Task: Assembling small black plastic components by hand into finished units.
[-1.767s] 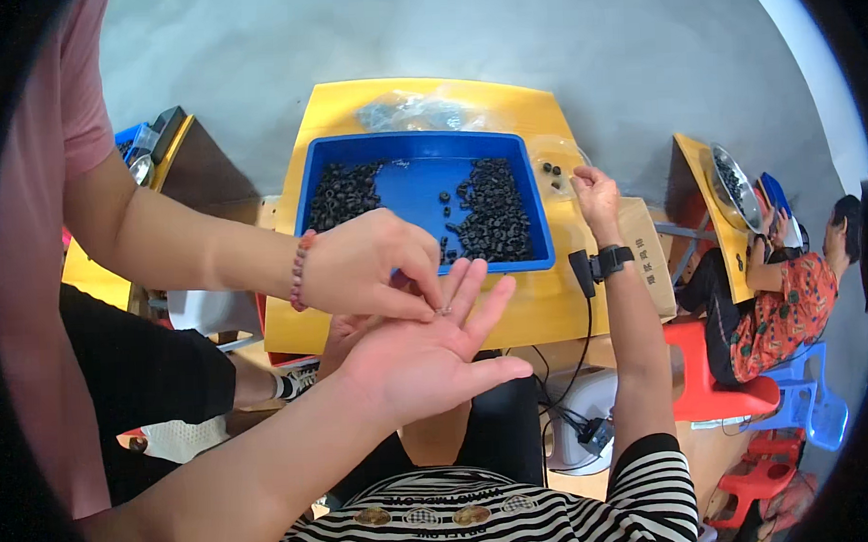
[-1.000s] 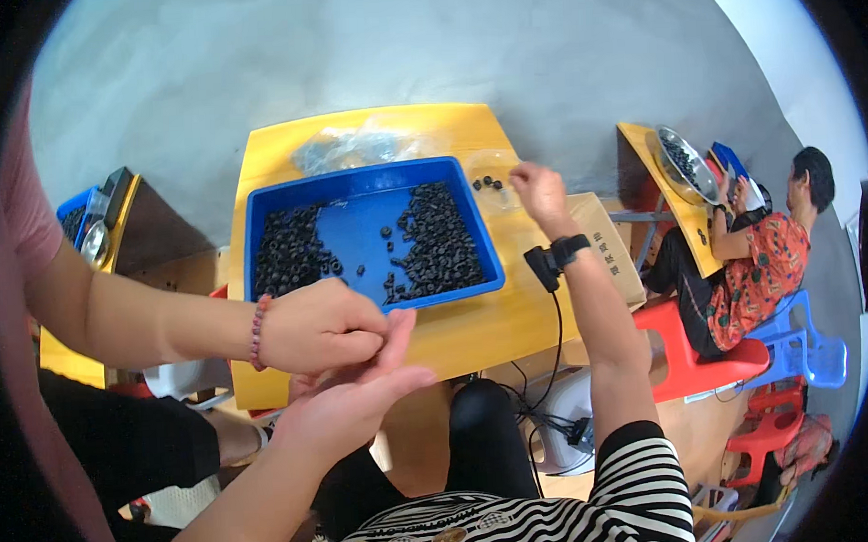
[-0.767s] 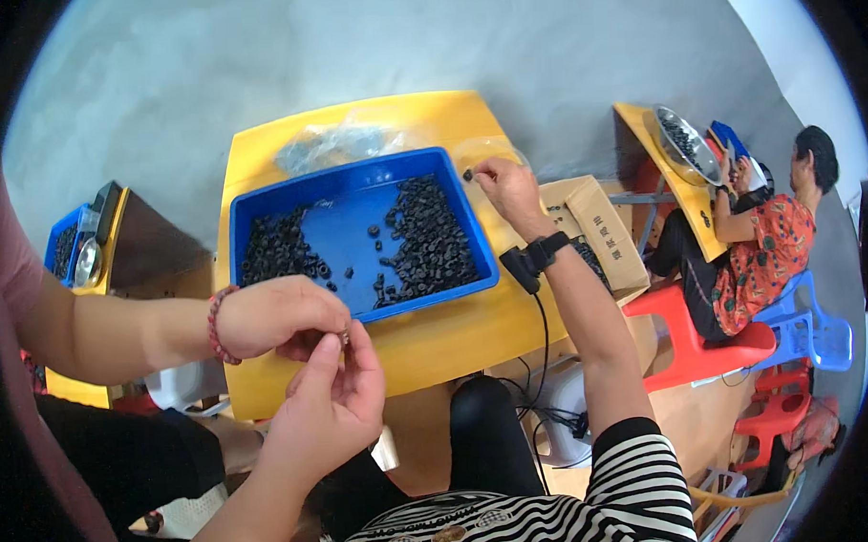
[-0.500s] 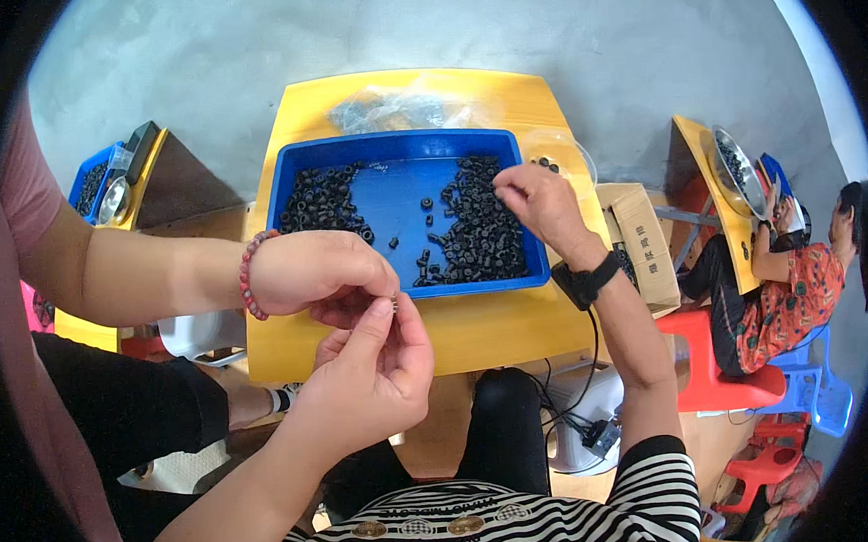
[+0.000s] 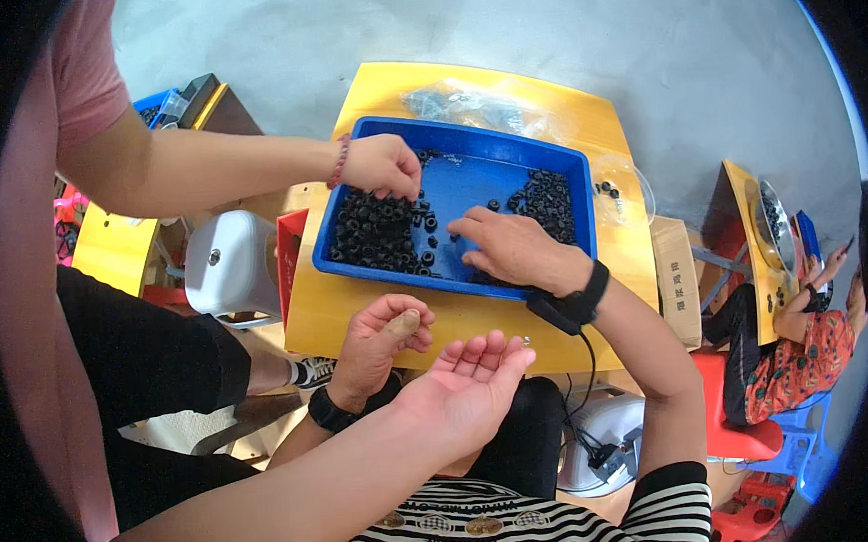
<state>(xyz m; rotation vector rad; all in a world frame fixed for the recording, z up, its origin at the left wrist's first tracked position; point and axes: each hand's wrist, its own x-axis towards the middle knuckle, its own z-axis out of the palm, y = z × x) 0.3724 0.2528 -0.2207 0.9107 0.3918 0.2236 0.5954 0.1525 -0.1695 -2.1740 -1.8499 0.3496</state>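
My right hand, with a black band on the wrist, reaches into the blue tray. Its fingers are apart, close to a few loose black parts on the tray floor. Small round black parts are heaped at the tray's left, and another heap lies at the right. My left hand is curled in front of the tray, thumb against the fingers; what it holds, if anything, is hidden. A co-worker's bracelet hand is over the left heap. Their other hand lies palm up across my left forearm.
The tray stands on a yellow table with a clear plastic bag behind it. Right of it are a few black parts, a clear round lid and a cardboard box. A white stool stands left. Another person sits far right.
The view has shifted. My left hand has come out from behind the co-worker's hands. My right hand has moved from the right heap towards the tray's middle. The co-worker's hands have separated.
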